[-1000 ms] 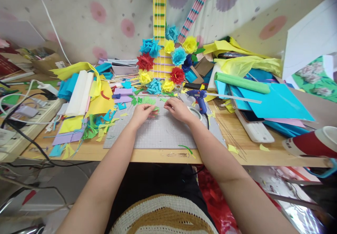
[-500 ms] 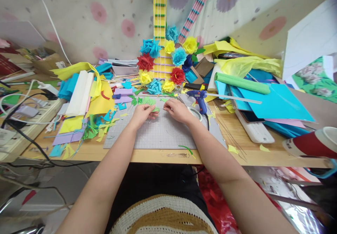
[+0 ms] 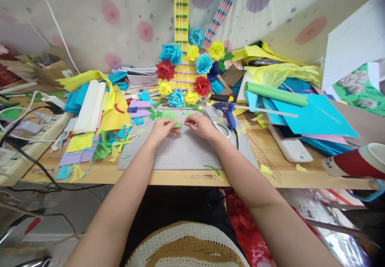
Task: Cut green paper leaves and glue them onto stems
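Observation:
Above the grey cutting mat (image 3: 186,154), my left hand (image 3: 163,130) pinches a small piece of green paper (image 3: 178,125) between thumb and fingertips. Close to its right is my right hand (image 3: 200,126), fingers bent and pressed together; anything between them is too small to make out. Several green paper leaves (image 3: 162,115) lie at the back of the mat, just beyond my left hand. Scissors (image 3: 221,129) rest beside my right hand, their blades partly hidden behind it. The blue glue gun (image 3: 227,114) stands to the right of the scissors.
Behind the mat stands a yellow paper guitar (image 3: 181,30) covered in paper flowers. Coloured paper scraps (image 3: 105,144) lie left, near a power strip (image 3: 33,138) with cables. Blue sheets (image 3: 315,116), a green roll (image 3: 276,94) and a paper cup (image 3: 357,162) are at right.
My right hand has shifted very slightly left, toward the left hand. The left hand keeps its pinch on the green paper. The whole view has moved a touch.

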`<state>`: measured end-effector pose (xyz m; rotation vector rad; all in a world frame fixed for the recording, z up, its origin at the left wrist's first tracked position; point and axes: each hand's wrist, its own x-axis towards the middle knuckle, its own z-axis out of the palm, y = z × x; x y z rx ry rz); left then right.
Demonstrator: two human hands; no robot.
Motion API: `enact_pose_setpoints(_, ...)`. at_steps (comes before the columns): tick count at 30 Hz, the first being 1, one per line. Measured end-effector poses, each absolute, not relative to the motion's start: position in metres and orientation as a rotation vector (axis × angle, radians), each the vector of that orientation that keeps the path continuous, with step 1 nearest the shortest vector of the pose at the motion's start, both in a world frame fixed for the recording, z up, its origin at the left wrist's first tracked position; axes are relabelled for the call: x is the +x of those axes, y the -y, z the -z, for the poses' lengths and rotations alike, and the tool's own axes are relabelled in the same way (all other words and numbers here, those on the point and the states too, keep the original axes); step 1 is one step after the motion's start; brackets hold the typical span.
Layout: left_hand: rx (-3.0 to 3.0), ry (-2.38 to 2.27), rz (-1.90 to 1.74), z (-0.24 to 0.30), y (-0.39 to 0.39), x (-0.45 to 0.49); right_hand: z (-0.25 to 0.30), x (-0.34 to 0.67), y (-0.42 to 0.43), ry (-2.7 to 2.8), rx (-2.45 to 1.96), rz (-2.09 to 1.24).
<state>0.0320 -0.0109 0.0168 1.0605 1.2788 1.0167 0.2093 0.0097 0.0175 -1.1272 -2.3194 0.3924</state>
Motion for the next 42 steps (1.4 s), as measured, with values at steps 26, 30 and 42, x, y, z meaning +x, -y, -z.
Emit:
enact_pose_setpoints(26,1.082,-1.285,-0.956,-0.016,0.012,0.031,-0.017,0.217,-0.013,2.366,-1.049,-0.299)
enact_pose_setpoints(30,1.063,-1.285,-0.973,-0.015,0.011,0.031,-0.016,0.224,-0.017,2.325,-1.054,-0.304)
enact_pose_setpoints(42,1.04,-1.298,-0.971,-0.021,0.013,0.034,-0.017,0.212,-0.011,2.319,-1.005,-0.362)
